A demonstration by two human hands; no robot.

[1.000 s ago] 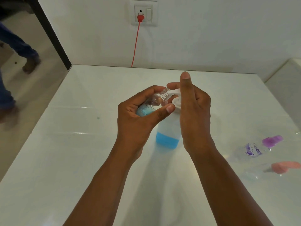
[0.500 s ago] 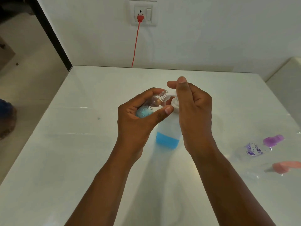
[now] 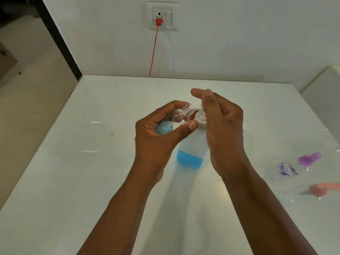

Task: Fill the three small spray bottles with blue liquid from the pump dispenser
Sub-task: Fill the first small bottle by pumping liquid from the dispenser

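My left hand [image 3: 158, 137] grips a small clear spray bottle [image 3: 172, 122], tilted, with its open threaded neck against the white nozzle of the pump dispenser [image 3: 191, 144]. Blue foamy liquid sits in the small bottle's bottom. The dispenser stands at the table's middle with a low band of blue liquid at its base. My right hand [image 3: 222, 124] rests on the pump head, fingers pressing it from above. At the right, a clear bottle with a purple cap [image 3: 294, 166] and another with a pink cap [image 3: 312, 190] lie on their sides.
The white glossy table [image 3: 92, 181] meets a white wall at the back, where a red cable [image 3: 153, 52] hangs from a socket. The table's left edge drops to a tiled floor. A white ledge [image 3: 327, 85] rises at the right.
My right hand's fingers have lowered onto the pump head, pushing it down. The blue liquid in the small bottle looks slightly higher. A person's foot at the far left has left the view.
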